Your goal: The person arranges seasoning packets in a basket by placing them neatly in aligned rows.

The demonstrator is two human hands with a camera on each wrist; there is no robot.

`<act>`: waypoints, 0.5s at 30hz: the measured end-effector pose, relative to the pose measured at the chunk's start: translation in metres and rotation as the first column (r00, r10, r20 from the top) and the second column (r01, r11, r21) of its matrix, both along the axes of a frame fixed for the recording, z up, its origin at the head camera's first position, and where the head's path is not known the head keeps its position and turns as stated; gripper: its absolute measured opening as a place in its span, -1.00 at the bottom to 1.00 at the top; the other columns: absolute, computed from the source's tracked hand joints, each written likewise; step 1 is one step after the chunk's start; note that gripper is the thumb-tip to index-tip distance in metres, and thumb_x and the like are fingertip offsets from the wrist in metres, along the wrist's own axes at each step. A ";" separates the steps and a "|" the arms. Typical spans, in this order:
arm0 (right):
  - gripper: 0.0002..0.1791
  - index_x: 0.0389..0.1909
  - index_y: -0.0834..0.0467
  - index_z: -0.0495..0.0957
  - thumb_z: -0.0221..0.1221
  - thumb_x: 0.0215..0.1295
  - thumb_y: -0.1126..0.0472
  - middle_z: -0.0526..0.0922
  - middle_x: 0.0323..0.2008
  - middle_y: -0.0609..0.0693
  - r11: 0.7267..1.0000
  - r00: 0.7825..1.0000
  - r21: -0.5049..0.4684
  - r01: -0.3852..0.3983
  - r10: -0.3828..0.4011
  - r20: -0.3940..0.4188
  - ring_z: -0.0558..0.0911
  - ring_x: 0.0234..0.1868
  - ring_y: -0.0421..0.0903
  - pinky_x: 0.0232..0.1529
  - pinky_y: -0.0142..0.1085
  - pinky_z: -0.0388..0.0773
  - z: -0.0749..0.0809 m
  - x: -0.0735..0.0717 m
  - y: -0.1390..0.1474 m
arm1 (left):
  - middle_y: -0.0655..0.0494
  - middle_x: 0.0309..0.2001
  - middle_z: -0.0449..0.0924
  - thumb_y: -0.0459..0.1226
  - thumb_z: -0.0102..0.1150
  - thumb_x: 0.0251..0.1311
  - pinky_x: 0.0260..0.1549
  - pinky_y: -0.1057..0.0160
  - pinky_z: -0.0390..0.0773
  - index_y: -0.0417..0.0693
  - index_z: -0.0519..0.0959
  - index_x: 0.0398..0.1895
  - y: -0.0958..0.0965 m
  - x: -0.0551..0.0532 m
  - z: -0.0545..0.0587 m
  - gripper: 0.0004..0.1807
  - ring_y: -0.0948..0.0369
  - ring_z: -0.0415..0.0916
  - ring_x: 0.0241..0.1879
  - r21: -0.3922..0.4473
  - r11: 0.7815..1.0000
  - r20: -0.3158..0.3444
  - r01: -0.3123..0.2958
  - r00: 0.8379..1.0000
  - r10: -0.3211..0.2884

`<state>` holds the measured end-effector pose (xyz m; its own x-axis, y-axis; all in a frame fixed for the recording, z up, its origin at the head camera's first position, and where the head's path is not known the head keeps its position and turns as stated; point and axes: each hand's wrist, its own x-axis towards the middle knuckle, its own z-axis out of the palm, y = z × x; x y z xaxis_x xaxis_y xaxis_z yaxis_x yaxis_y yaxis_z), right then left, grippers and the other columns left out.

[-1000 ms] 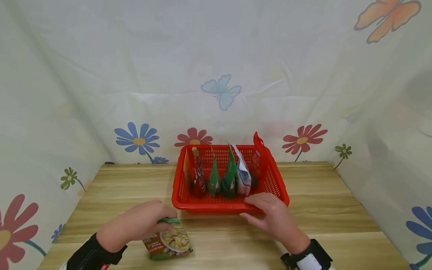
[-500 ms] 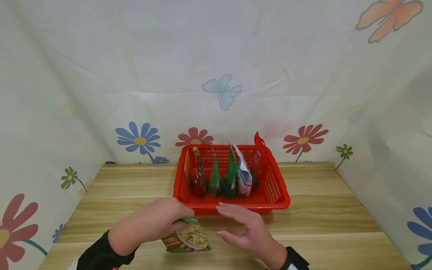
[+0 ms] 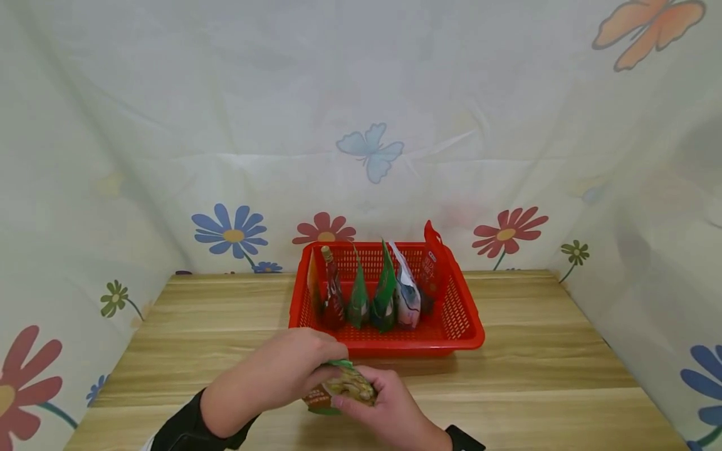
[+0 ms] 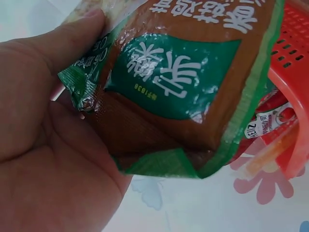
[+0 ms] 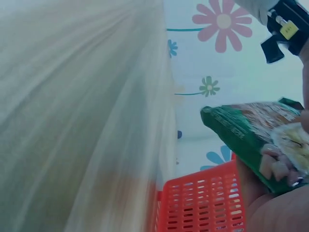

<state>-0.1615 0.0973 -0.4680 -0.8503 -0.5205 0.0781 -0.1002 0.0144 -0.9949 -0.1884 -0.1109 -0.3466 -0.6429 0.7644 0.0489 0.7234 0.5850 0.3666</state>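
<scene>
A green-and-brown food packet (image 3: 351,383) with a picture of a bowl of food is held just above the table, in front of the basket. My left hand (image 3: 293,366) pinches its upper left part between thumb and fingers. From the right, my right hand (image 3: 392,404) grips the other end, thumb across the front. In the left wrist view the packet (image 4: 164,72) shows a green label with white characters, and its lower edge is folded. Part of the packet (image 5: 241,128) appears beside the right palm in the right wrist view.
A red plastic basket (image 3: 395,346) stands behind the hands. Inside stand a red bottle (image 3: 333,304), two green packets (image 3: 385,304), a white packet (image 3: 407,297), a red packet (image 3: 433,269) and a thin orange item (image 3: 313,288). A flowered curtain (image 3: 271,125) surrounds the wooden table (image 3: 564,376).
My left hand has carried the packet rightward and raised it off the table. My right hand has left the basket's front rim, come left and taken hold of the packet's right end.
</scene>
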 end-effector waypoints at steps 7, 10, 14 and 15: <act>-0.69 0.12 0.13 0.68 0.26 0.43 0.14 0.76 0.04 0.14 0.999 0.999 0.012 0.042 -0.042 -0.027 0.72 -0.03 -0.29 -0.02 -0.43 0.65 -0.003 0.000 -0.001 | 0.40 -0.38 0.64 -0.16 0.42 0.23 -0.22 0.40 0.61 0.18 0.67 -0.30 0.006 0.000 -0.002 -0.92 0.45 0.50 -0.37 0.005 1.000 -0.056 0.013 0.998 -0.012; -0.70 0.11 0.11 0.69 0.25 0.44 0.12 0.77 0.03 0.09 0.997 0.995 0.037 0.075 -0.072 -0.073 0.73 -0.02 -0.29 0.00 -0.42 0.65 -0.004 -0.002 -0.001 | 0.36 -0.35 0.67 -0.14 0.43 0.22 -0.19 0.36 0.62 0.16 0.69 -0.26 0.008 0.000 -0.005 -0.90 0.42 0.53 -0.33 0.009 1.000 -0.119 -0.003 0.993 0.004; -0.71 0.09 0.12 0.70 0.24 0.45 0.12 0.78 0.01 0.08 0.993 0.989 0.043 0.113 -0.109 -0.100 0.72 -0.05 -0.30 -0.01 -0.42 0.65 -0.004 -0.004 0.000 | 0.32 -0.26 0.69 -0.12 0.45 0.20 -0.13 0.28 0.60 0.13 0.69 -0.16 0.008 0.001 -0.012 -0.81 0.35 0.54 -0.24 0.067 0.997 -0.232 -0.037 0.971 0.052; -0.71 0.08 0.14 0.70 0.24 0.45 0.13 0.78 -0.01 0.10 0.992 0.988 0.040 0.123 -0.118 -0.097 0.72 -0.06 -0.30 -0.02 -0.42 0.65 -0.004 -0.004 0.000 | 0.31 -0.23 0.69 -0.12 0.46 0.19 -0.10 0.26 0.60 0.13 0.68 -0.14 0.007 0.001 -0.015 -0.78 0.33 0.54 -0.21 0.095 0.994 -0.262 -0.047 0.962 0.071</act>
